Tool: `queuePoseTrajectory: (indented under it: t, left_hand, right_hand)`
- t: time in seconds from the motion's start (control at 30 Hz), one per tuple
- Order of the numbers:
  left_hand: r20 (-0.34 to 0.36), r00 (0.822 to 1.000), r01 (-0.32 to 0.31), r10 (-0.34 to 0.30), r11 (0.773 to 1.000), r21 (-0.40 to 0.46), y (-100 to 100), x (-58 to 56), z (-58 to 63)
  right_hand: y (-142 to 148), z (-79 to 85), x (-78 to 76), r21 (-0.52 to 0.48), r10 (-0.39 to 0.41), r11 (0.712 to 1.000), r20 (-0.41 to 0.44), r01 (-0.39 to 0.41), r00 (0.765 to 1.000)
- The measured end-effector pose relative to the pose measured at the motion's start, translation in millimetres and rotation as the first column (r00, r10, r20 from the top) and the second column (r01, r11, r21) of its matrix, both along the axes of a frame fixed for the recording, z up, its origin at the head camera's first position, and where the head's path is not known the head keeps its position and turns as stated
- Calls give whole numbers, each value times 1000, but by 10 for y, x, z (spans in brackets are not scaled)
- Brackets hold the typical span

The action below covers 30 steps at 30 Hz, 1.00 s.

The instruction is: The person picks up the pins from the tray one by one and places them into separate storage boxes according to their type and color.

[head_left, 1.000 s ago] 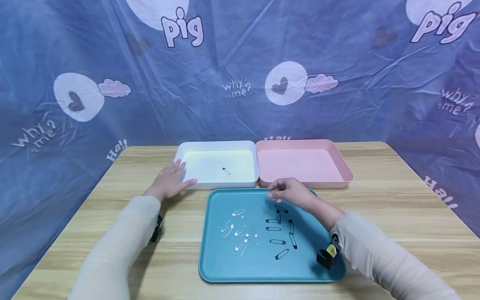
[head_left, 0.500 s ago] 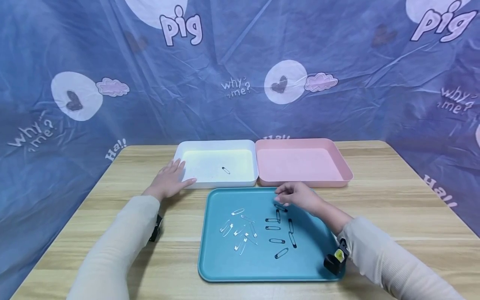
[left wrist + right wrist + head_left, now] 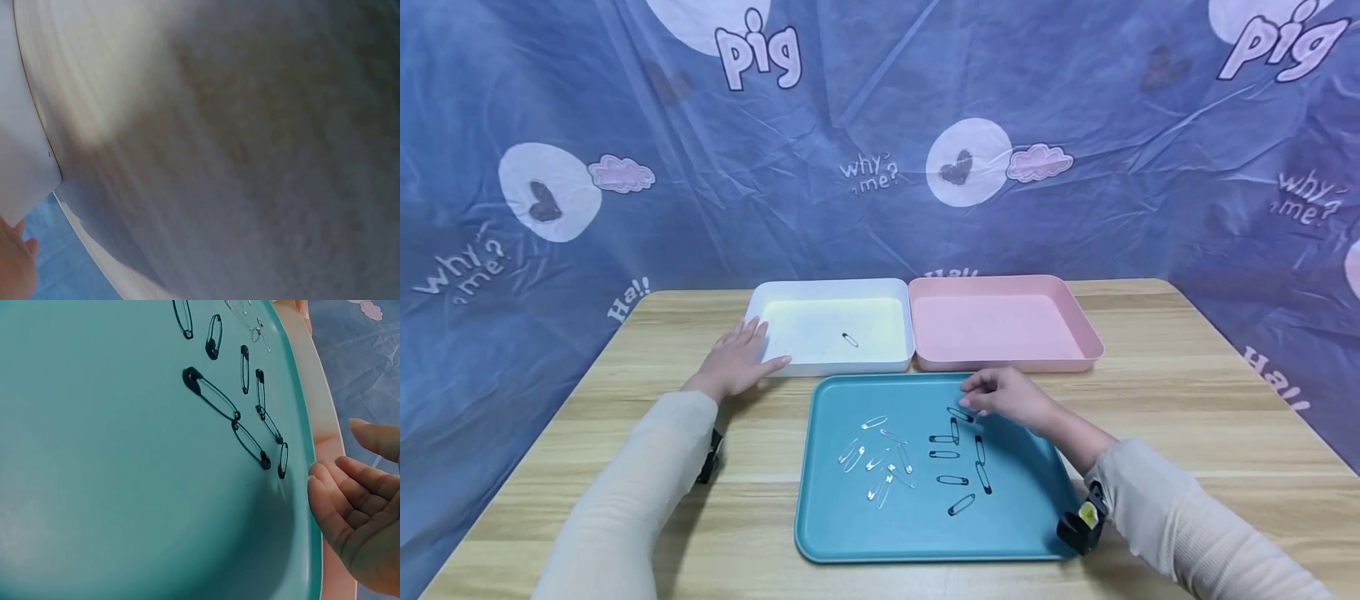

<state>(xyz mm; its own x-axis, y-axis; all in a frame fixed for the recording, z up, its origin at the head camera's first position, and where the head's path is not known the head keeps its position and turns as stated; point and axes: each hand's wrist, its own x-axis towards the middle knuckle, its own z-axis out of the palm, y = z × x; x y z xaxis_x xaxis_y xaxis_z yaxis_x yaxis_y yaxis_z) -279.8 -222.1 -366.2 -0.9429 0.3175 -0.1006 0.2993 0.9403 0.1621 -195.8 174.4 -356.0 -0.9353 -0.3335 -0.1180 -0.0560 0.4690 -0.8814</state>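
My right hand hovers over the far right part of the teal tray, fingers loosely bent and nothing between them. Just beside its fingertips lies a black safety pin. In the right wrist view, the thumb stands apart from the curved fingers, and several black safety pins lie on the tray to their left. Silver safety pins are scattered on the tray's left half. My left hand rests with spread fingers at the near left corner of the white tray; the left wrist view catches only part of it.
Behind the teal tray, the white tray and a pink tray stand side by side. One black safety pin lies inside the white one. A blue printed cloth hangs behind the wooden table.
My right hand has moved right and a little nearer to me, from beside the pink tray's front to over the uppermost black pin. My left hand has stayed in place.
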Motion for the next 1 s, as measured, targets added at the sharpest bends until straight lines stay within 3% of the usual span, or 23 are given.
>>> queuePoseTrajectory:
  t: [0.3, 0.67, 1.0]
  left_hand:
    - [0, 1000, -6, 6, 1000, 5, 13, 3, 2]
    - [2, 1000, -8, 8, 1000, 12, 9, 8, 19]
    - [-5, 1000, -10, 10, 1000, 12, -1, 11, 13]
  right_hand:
    - [27, -48, 9, 47, 18, 999, -2, -17, 1000]
    - [-19, -61, -12, 187, 36, 982, -57, -24, 998]
    - [-96, -88, 5, 348, 69, 937, -132, -19, 989]
